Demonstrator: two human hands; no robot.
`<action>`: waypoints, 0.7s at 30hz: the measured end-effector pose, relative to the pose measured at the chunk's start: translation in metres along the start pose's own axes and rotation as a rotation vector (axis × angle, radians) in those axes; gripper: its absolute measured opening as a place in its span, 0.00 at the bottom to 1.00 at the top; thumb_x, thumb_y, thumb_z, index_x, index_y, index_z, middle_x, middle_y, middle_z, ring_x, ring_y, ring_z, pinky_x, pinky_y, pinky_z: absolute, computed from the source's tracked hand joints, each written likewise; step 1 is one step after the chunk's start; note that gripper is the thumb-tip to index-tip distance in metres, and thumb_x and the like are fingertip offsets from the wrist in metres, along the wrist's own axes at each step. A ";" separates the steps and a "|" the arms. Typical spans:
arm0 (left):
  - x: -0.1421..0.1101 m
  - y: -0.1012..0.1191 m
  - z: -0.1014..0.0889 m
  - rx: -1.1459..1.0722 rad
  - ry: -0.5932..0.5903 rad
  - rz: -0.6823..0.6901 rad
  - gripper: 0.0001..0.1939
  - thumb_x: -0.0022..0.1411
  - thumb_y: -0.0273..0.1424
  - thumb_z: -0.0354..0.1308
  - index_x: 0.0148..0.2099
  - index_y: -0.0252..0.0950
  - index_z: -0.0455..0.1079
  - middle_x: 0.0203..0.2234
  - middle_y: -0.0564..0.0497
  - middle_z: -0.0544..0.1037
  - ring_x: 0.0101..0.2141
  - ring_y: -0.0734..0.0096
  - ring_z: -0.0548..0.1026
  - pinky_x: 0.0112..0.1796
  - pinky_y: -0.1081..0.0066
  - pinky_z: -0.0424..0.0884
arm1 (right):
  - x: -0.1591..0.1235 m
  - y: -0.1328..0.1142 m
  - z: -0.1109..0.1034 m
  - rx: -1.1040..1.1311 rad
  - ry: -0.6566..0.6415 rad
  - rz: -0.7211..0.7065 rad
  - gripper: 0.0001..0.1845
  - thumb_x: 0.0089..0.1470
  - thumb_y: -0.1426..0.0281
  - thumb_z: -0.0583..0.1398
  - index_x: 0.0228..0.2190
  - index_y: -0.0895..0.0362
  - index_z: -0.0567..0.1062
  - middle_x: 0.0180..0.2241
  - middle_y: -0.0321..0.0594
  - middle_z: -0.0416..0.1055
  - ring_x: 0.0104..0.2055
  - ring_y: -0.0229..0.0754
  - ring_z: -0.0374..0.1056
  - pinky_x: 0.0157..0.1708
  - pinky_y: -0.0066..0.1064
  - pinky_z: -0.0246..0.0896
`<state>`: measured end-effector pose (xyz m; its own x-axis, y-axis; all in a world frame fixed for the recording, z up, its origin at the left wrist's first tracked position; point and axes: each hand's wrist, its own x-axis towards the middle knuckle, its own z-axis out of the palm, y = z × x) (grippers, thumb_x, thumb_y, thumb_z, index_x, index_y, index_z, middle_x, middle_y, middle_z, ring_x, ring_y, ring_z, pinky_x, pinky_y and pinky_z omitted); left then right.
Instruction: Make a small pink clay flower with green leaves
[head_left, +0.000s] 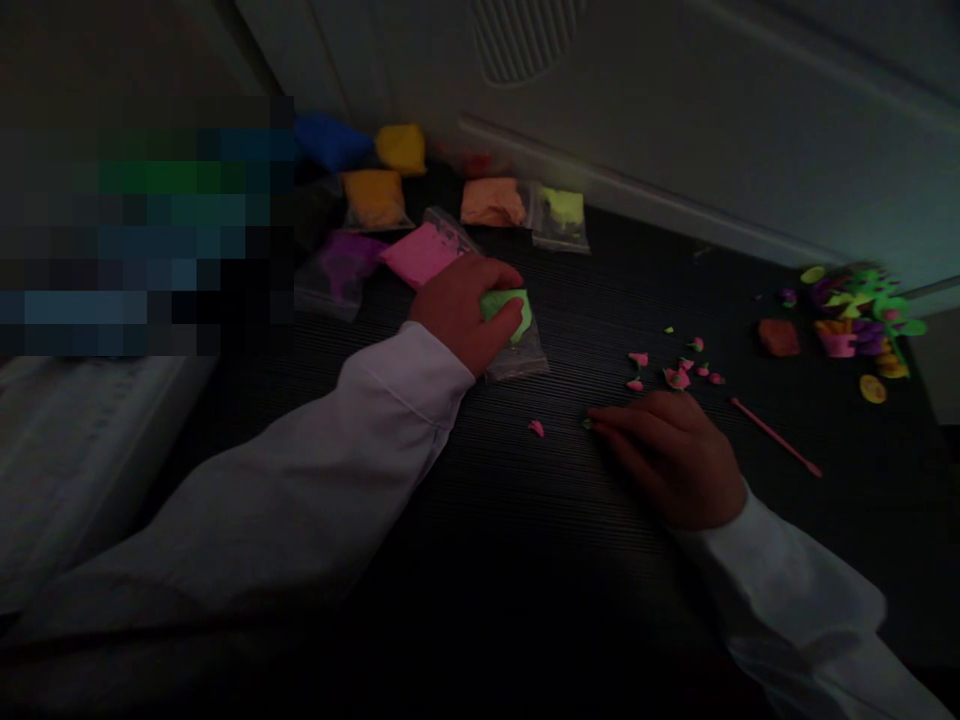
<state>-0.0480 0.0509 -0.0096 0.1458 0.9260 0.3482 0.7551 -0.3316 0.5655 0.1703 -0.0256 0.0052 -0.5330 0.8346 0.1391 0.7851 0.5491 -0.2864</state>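
My left hand is closed around a see-through bag of light green modelling clay, its thumb lying over the clay. The bag rests on the dark tabletop. Lower and to the right, my right hand pinches a tiny green piece of clay between thumb and fingertips, close to the table surface. Between the hands lies a small pink clay piece. Just beyond the right hand are several little pink clay buds with green parts. A thin pink modelling tool lies right of that hand.
Bags of pink, purple, orange, peach and yellow clay lie toward the back. At the far right stand colourful clay flowers beside a reddish-brown lump. A pale wall panel bounds the table.
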 end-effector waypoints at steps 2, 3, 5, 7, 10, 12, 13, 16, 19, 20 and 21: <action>0.000 0.000 0.000 -0.001 0.001 -0.001 0.12 0.49 0.30 0.50 0.37 0.33 0.67 0.32 0.48 0.72 0.35 0.70 0.68 0.37 0.69 0.64 | 0.002 0.001 0.002 -0.008 0.000 -0.005 0.12 0.48 0.69 0.54 0.37 0.54 0.71 0.31 0.39 0.68 0.33 0.39 0.61 0.34 0.33 0.53; 0.000 0.000 0.000 -0.004 0.001 -0.002 0.11 0.49 0.30 0.50 0.36 0.34 0.67 0.31 0.48 0.72 0.35 0.70 0.68 0.37 0.69 0.64 | 0.003 0.001 0.003 -0.011 0.000 -0.007 0.12 0.48 0.69 0.54 0.37 0.54 0.71 0.31 0.39 0.68 0.34 0.39 0.61 0.34 0.33 0.53; 0.000 -0.001 0.001 -0.014 0.001 -0.007 0.10 0.49 0.30 0.49 0.35 0.37 0.66 0.32 0.50 0.71 0.35 0.70 0.68 0.37 0.68 0.64 | 0.004 0.002 0.005 -0.012 -0.001 -0.015 0.12 0.48 0.69 0.53 0.37 0.53 0.71 0.32 0.39 0.68 0.34 0.39 0.61 0.34 0.34 0.53; 0.000 -0.003 0.002 -0.025 -0.002 -0.004 0.08 0.49 0.31 0.49 0.34 0.40 0.65 0.32 0.52 0.71 0.35 0.69 0.68 0.37 0.67 0.64 | 0.005 0.003 0.006 -0.010 -0.001 -0.022 0.12 0.49 0.68 0.53 0.36 0.53 0.71 0.32 0.40 0.68 0.34 0.39 0.61 0.34 0.34 0.53; 0.000 -0.004 0.002 -0.038 -0.003 -0.001 0.08 0.49 0.31 0.48 0.34 0.41 0.64 0.32 0.53 0.71 0.35 0.69 0.67 0.36 0.67 0.64 | 0.006 0.004 0.006 -0.006 -0.013 -0.031 0.11 0.49 0.69 0.53 0.35 0.54 0.71 0.33 0.40 0.68 0.35 0.39 0.61 0.34 0.34 0.53; 0.000 -0.003 0.002 -0.042 -0.005 -0.008 0.08 0.49 0.31 0.48 0.34 0.41 0.64 0.32 0.52 0.71 0.35 0.68 0.67 0.37 0.67 0.64 | 0.006 0.004 0.006 -0.002 -0.029 -0.034 0.11 0.49 0.69 0.53 0.35 0.54 0.71 0.33 0.40 0.68 0.35 0.39 0.62 0.35 0.34 0.53; 0.000 -0.003 0.001 -0.043 -0.008 -0.011 0.08 0.49 0.30 0.48 0.34 0.40 0.64 0.32 0.52 0.71 0.35 0.68 0.67 0.37 0.67 0.63 | 0.007 0.003 0.006 0.001 -0.034 -0.033 0.11 0.49 0.69 0.53 0.35 0.54 0.71 0.33 0.39 0.68 0.35 0.39 0.62 0.35 0.34 0.53; 0.000 -0.001 0.001 -0.038 -0.009 -0.013 0.09 0.48 0.30 0.49 0.34 0.38 0.65 0.32 0.51 0.71 0.35 0.69 0.68 0.37 0.67 0.63 | 0.007 0.002 0.005 0.012 -0.040 -0.027 0.11 0.49 0.70 0.52 0.36 0.54 0.70 0.34 0.39 0.68 0.36 0.39 0.62 0.36 0.34 0.54; 0.000 -0.001 0.001 -0.036 -0.001 -0.007 0.09 0.48 0.30 0.49 0.34 0.38 0.65 0.32 0.51 0.71 0.35 0.69 0.68 0.37 0.67 0.64 | 0.008 0.001 0.003 0.015 -0.044 -0.031 0.11 0.49 0.70 0.52 0.36 0.54 0.70 0.35 0.39 0.68 0.37 0.39 0.62 0.36 0.34 0.54; 0.000 -0.002 0.001 -0.038 -0.002 -0.006 0.09 0.49 0.30 0.49 0.34 0.39 0.65 0.32 0.51 0.71 0.35 0.69 0.68 0.37 0.67 0.64 | 0.008 0.001 0.003 0.016 -0.044 -0.037 0.11 0.49 0.70 0.52 0.36 0.54 0.70 0.35 0.39 0.68 0.37 0.39 0.62 0.36 0.34 0.54; 0.000 -0.002 0.001 -0.040 -0.003 -0.004 0.08 0.49 0.30 0.48 0.34 0.40 0.65 0.32 0.51 0.71 0.35 0.68 0.68 0.37 0.67 0.64 | 0.008 0.001 0.002 0.016 -0.040 -0.043 0.11 0.49 0.70 0.52 0.36 0.54 0.70 0.35 0.39 0.69 0.37 0.39 0.62 0.36 0.34 0.54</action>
<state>-0.0487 0.0522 -0.0116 0.1449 0.9279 0.3435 0.7294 -0.3347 0.5966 0.1661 -0.0188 0.0041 -0.5789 0.8075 0.1133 0.7562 0.5836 -0.2958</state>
